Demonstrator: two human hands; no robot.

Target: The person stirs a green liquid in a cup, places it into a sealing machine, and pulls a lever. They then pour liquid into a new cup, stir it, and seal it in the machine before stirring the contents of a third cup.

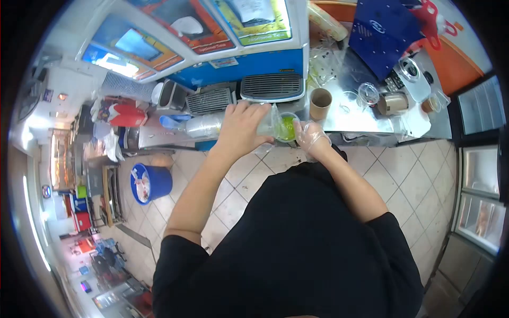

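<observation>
My right hand [313, 140], in a clear plastic glove, grips the side of a clear cup [288, 127] with bright green contents. My bare left hand [243, 126] is wrapped over a sleeve of stacked clear plastic cups [204, 125] lying along the counter's front edge. The sleeve's loose plastic end reaches close to the green cup. Behind my right hand, a brown paper cup [320, 104] stands upright on the metal counter [347, 114].
Drink dispensers with black drip trays [272, 86] line the back. To the right are a clear cup [368, 94], a fallen brown cup [393, 103], a white device [414, 79] and a blue panel [383, 34]. A blue bin [159, 181] stands on the tiled floor.
</observation>
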